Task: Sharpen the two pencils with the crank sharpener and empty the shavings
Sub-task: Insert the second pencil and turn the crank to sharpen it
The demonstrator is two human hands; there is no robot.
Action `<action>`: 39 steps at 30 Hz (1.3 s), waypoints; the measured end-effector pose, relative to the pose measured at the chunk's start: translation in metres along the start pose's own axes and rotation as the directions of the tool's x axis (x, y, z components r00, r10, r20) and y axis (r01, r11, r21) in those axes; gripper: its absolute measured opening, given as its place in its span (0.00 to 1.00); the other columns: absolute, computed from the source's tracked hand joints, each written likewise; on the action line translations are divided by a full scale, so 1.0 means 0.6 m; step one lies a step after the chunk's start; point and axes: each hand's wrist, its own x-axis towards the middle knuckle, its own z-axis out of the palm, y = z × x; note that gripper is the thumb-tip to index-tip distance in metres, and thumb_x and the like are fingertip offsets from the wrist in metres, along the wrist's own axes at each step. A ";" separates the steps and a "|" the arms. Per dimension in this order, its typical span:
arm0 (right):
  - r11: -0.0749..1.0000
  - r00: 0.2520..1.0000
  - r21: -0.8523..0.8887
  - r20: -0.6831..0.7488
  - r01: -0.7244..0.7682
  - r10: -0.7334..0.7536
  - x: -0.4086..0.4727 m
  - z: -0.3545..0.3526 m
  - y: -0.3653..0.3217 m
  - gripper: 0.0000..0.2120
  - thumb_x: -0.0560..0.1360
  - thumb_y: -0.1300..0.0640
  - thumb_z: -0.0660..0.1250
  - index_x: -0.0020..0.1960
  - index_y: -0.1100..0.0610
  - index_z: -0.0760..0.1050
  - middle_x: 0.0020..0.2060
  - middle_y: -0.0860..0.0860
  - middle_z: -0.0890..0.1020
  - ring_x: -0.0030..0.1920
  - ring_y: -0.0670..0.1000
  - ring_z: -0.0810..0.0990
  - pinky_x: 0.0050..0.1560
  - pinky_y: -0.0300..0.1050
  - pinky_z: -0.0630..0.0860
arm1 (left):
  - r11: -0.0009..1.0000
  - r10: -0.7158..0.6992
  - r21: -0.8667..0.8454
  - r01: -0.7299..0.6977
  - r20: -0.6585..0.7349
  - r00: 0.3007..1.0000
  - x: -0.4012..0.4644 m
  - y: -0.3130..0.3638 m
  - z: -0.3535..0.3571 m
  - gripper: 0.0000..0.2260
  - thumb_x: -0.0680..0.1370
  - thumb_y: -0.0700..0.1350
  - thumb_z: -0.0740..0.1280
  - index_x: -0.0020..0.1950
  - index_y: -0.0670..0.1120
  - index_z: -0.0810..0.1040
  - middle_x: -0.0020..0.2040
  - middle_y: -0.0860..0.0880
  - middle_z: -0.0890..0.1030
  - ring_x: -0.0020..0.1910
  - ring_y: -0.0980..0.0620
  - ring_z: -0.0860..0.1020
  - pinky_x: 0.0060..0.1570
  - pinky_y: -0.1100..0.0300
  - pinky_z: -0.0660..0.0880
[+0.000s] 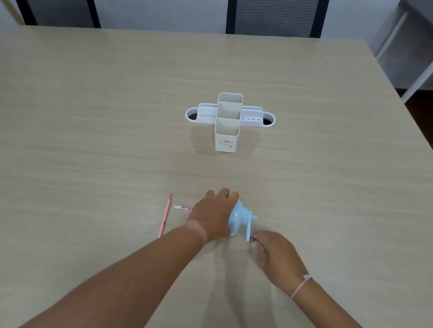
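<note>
Lower centre: left hand grips sharpener to steady it; right hand pinches crank handle to turn.

The left hand hides the patterned pencil's tip and the sharpener's front.

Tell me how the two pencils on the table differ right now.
The loose pencil lies free on the table, untouched, while the patterned pencil runs under the left hand toward the sharpener. The loose pencil is plain pink and points away from the person; the patterned pencil lies crosswise. The loose pencil's dark tip shows; the patterned pencil's is hidden. Both are pinkish.
</note>
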 end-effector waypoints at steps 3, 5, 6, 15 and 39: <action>1.000 0.988 -0.019 -0.151 0.020 -0.022 0.041 -0.043 -0.015 0.13 0.74 0.56 0.52 0.44 0.60 0.74 0.38 0.52 0.77 0.42 0.53 0.74 0.38 0.39 0.59 | 1.000 -0.012 0.000 0.012 -0.002 1.000 0.000 0.002 0.000 0.27 0.68 0.47 0.73 0.63 0.45 0.65 0.58 0.47 0.70 0.49 0.45 0.68 0.38 0.56 0.70; 0.998 0.989 -0.055 -0.142 -0.043 0.035 0.100 -0.046 -0.003 0.09 0.76 0.62 0.55 0.49 0.60 0.74 0.45 0.55 0.80 0.48 0.56 0.76 0.41 0.42 0.63 | 1.000 -0.021 -0.002 0.021 -0.009 1.000 -0.001 0.003 -0.002 0.26 0.68 0.46 0.72 0.62 0.45 0.65 0.58 0.47 0.71 0.48 0.46 0.67 0.38 0.56 0.69; 0.994 0.990 -0.072 -0.122 -0.084 0.075 0.122 -0.037 0.007 0.09 0.77 0.63 0.56 0.50 0.61 0.74 0.48 0.56 0.80 0.49 0.57 0.76 0.42 0.43 0.65 | 1.000 -0.018 0.007 0.018 -0.009 1.000 0.000 0.003 -0.002 0.26 0.68 0.46 0.72 0.62 0.45 0.65 0.58 0.47 0.71 0.48 0.46 0.67 0.38 0.56 0.69; 0.999 1.000 -0.042 -0.007 0.024 -0.024 0.010 0.016 0.027 0.18 0.72 0.51 0.51 0.43 0.61 0.75 0.38 0.56 0.79 0.40 0.54 0.73 0.39 0.39 0.61 | 1.000 -0.021 0.016 0.021 -0.004 1.000 -0.003 0.005 -0.005 0.26 0.69 0.46 0.71 0.63 0.45 0.65 0.58 0.47 0.70 0.53 0.43 0.71 0.38 0.55 0.71; 0.994 0.994 -0.099 -0.104 -0.042 0.032 0.134 -0.033 0.028 0.08 0.77 0.62 0.56 0.49 0.62 0.74 0.45 0.57 0.79 0.48 0.58 0.75 0.42 0.44 0.63 | 1.000 -0.004 0.017 0.004 0.002 1.000 -0.003 0.004 -0.006 0.27 0.69 0.46 0.72 0.64 0.45 0.65 0.58 0.46 0.70 0.53 0.43 0.71 0.39 0.55 0.70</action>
